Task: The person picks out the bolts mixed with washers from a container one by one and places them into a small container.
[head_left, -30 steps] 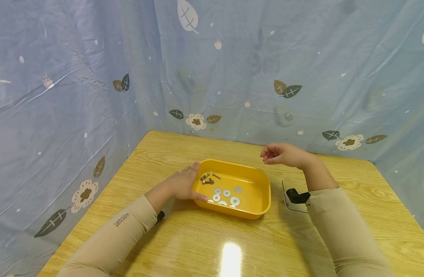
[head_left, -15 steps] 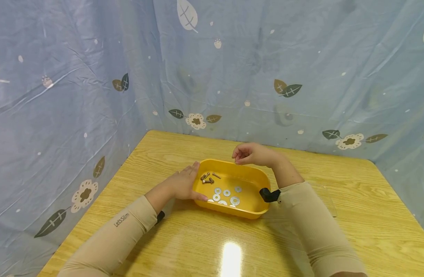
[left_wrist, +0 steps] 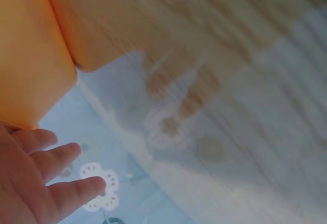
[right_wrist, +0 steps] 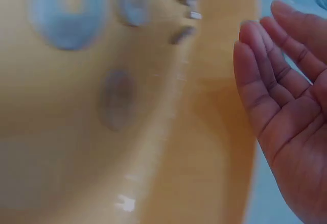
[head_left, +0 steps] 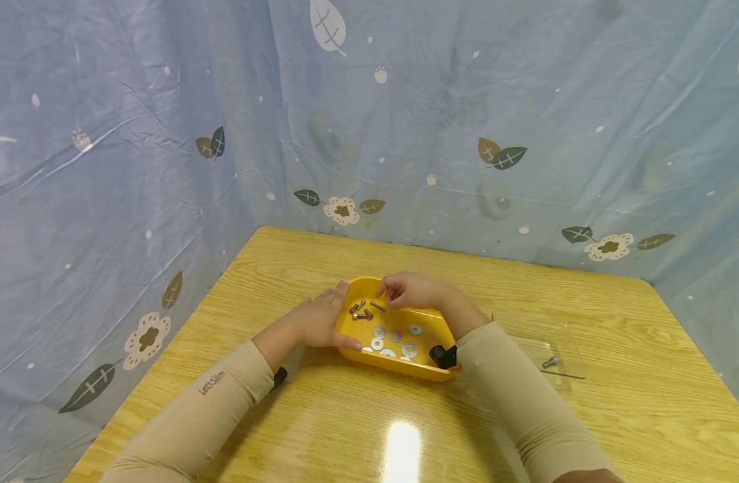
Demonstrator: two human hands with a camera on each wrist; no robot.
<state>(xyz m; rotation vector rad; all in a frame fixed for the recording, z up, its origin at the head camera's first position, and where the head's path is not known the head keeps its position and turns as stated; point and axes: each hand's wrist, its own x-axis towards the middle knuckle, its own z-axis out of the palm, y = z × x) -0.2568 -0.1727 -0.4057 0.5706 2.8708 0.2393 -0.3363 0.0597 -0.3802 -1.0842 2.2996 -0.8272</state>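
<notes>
In the head view the left hand (head_left: pixel 322 322) rests on the left end of a yellow tray (head_left: pixel 384 363), its thumb over the front rim. The right hand (head_left: pixel 413 292) hovers over the tray's back side, fingers loosely bent with nothing seen between them. Just beneath those fingers lies a thin screw (head_left: pixel 377 306), beside several bolts (head_left: pixel 362 316). Several flat washers (head_left: pixel 409 349) are spread over the tray floor. In the right wrist view the hand (right_wrist: pixel 286 91) has bent, relaxed fingers. The left wrist view shows outstretched fingers (left_wrist: pixel 76 196) beside the tray's outer wall (left_wrist: pixel 30 55).
A clear plastic box (head_left: pixel 565 339) stands right of the tray, partly behind the right sleeve, with a bolt (head_left: pixel 550 362) at it. The wooden table (head_left: pixel 321 429) meets a blue patterned curtain (head_left: pixel 406 134) behind and at the left.
My right hand has moved left and lower, from beyond the tray's right end to above the screws. The clear box and its bolt have come into view. The left hand has stayed put.
</notes>
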